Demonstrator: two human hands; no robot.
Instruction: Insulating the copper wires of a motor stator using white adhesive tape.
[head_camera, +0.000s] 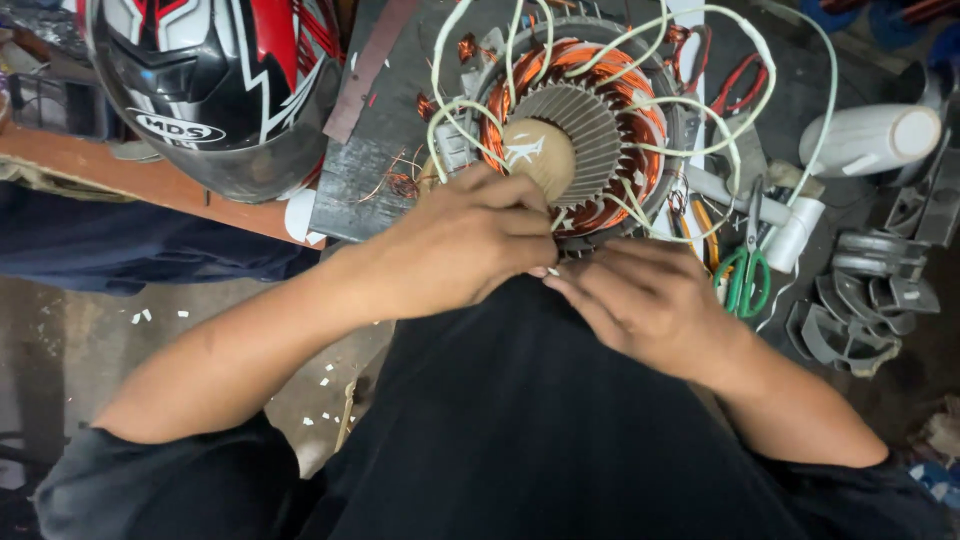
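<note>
From the head camera we look down on our two hands meeting at the near edge of a round motor stator (585, 130), which sits on the dark tabletop (400, 110) just beyond our fingers. Our left hand (465, 240) lies curled over the stator's near rim, knuckles up, fingers bent tight against the copper windings (620, 100); what exactly it pinches is hidden under the fingers. Our right hand (640, 300) is just beside it, nearly touching, fingers drawn together around something small and pale at the point where the two hands meet; we cannot tell what it is. Neither hand is spread open.

The stator shows a ring of orange-red copper coil around a grey toothed core, with a tan rounded piece (540, 150) at the centre, right past our left fingertips. Pale sleeved wires (700, 110) loop out of the windings and arc over and beyond both hands, some trailing off to the right.

Just to the right of our right hand lie green-handled scissors (745, 275), blades pointing away from us. Farther right, well apart from that hand, stands a white cylindrical roll (870, 135) and a stack of grey curved metal parts (860, 300). Beyond and to the left of our left hand rests a black, red and white helmet (210, 90) on an orange-brown ledge. Beneath our forearms is our dark clothing, and to the left below, a floor with small white scraps (150, 315).
</note>
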